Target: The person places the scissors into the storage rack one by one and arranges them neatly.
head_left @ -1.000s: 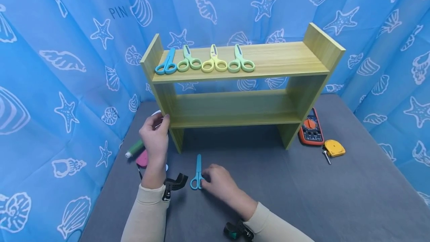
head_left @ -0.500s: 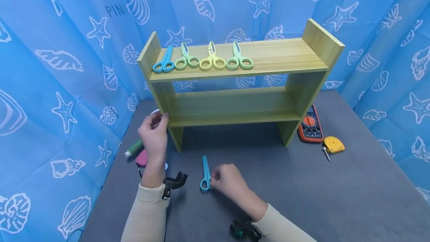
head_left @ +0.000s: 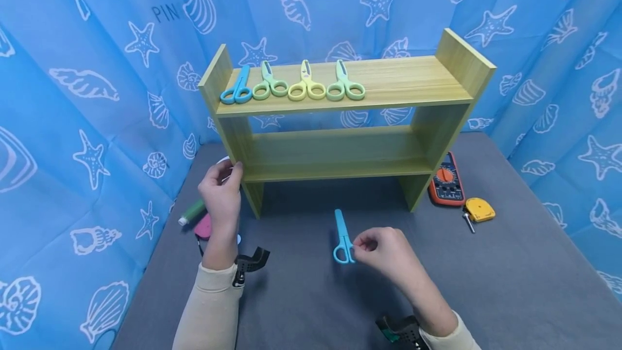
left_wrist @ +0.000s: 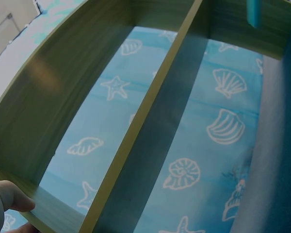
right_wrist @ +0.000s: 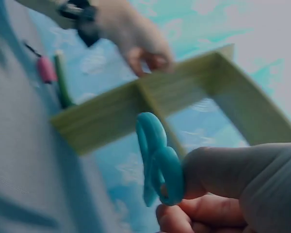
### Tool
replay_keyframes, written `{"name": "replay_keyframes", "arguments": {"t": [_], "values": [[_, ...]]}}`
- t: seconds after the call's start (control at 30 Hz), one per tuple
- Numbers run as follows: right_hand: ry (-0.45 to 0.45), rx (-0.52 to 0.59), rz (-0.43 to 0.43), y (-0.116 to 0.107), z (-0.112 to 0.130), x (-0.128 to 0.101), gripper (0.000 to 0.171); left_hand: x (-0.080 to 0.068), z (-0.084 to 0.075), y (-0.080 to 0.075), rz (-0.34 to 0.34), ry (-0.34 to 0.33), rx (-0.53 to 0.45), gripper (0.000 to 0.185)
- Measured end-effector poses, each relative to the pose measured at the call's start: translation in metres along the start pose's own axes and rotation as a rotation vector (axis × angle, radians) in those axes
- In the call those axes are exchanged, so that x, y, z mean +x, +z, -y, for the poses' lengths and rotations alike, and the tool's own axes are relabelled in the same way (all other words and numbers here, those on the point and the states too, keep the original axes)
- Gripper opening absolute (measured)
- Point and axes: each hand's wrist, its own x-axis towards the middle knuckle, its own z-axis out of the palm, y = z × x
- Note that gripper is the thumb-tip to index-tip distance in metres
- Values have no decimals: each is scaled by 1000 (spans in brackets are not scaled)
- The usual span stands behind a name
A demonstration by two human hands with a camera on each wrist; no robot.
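Note:
My right hand (head_left: 389,253) pinches blue scissors (head_left: 343,239) by one finger loop, blades pointing away from me, over the table in front of the shelf. Close up in the right wrist view, the scissors' loops (right_wrist: 167,170) stick out past the thumb and fingers. My left hand (head_left: 221,193) grips the left side panel of the wooden shelf (head_left: 340,174) between thumb and fingers at about the middle board's height. On the shelf's top board lie blue scissors (head_left: 238,91), green scissors (head_left: 267,85), yellow scissors (head_left: 306,88) and another green pair (head_left: 345,88), side by side.
Right of the shelf lie an orange-edged multimeter (head_left: 447,182), a yellow tape measure (head_left: 480,209) and a bolt (head_left: 468,223). A green roll (head_left: 193,212) and a pink object (head_left: 203,227) lie left, partly behind my left arm. A blue curtain (head_left: 121,123) surrounds the grey table (head_left: 301,296).
My right hand has carried the blue scissors rightward across the front of the shelf, and they now look raised from the table. The left hand keeps its grip on the side panel.

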Motion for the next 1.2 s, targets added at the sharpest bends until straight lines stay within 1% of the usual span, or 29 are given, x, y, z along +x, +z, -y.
{"name": "replay_keyframes", "arguments": {"t": [0.07,0.13,0.27,0.33,0.43,0.57,0.63,0.73,0.77,0.87,0.93,1.0,1.1,1.2], "values": [[22,9,-1,-16,3,-5,3,0,0,0,-2,-1,3,34],[26,22,2,-31,5,-12,2,1,1,0,-7,1,7,33],[8,30,-19,-60,9,-25,5,1,1,2,-19,0,14,31],[-23,11,-56,-74,10,-31,5,0,-2,2,-24,0,18,30],[-97,-26,-141,-94,12,-37,5,-6,-16,3,-20,0,20,29],[-182,-65,-257,-126,16,-44,6,-11,-31,3,-11,-10,22,29],[-217,-65,-306,-141,19,-47,7,-10,-30,3,-8,-20,23,30],[-245,-81,-364,-163,26,-48,8,-10,-30,2,-6,-26,25,30],[-251,-85,-384,-170,29,-47,8,-10,-30,2,-4,-23,22,29],[-224,-103,-443,-187,39,-43,12,-8,-23,2,-6,-15,21,28],[-207,-114,-489,-197,48,-37,16,-5,-15,2,-9,-16,22,28],[-177,-122,-518,-207,57,-28,22,-1,-7,1,-14,-11,22,29],[-141,-139,-516,-221,71,-11,32,1,0,1,-17,1,18,30],[-79,-152,-466,-234,86,9,43,1,3,1,-18,11,12,31]]}}
